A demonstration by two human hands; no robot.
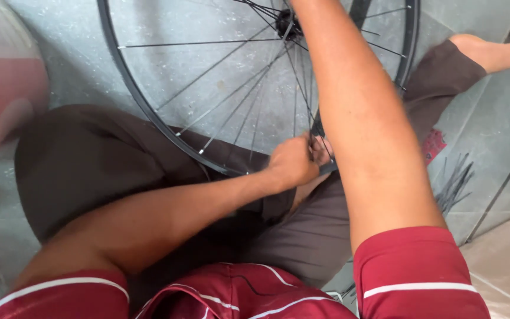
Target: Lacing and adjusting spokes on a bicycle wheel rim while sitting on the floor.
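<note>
A black bicycle wheel rim [149,112] with thin metal spokes [231,88] stands across my lap, its hub [284,20] near the top edge. My left hand [293,160] is closed in a pinch on a spoke end where it meets the lower part of the rim. My right forearm [355,118] reaches up across the wheel toward the hub. The right hand itself lies beyond the top edge of the picture.
I sit on a grey tiled floor in brown shorts, with a bare foot [491,50] out at the upper right. A bundle of loose dark spokes [453,183] lies on the floor to the right. A blurred red and white object [1,88] stands at the left.
</note>
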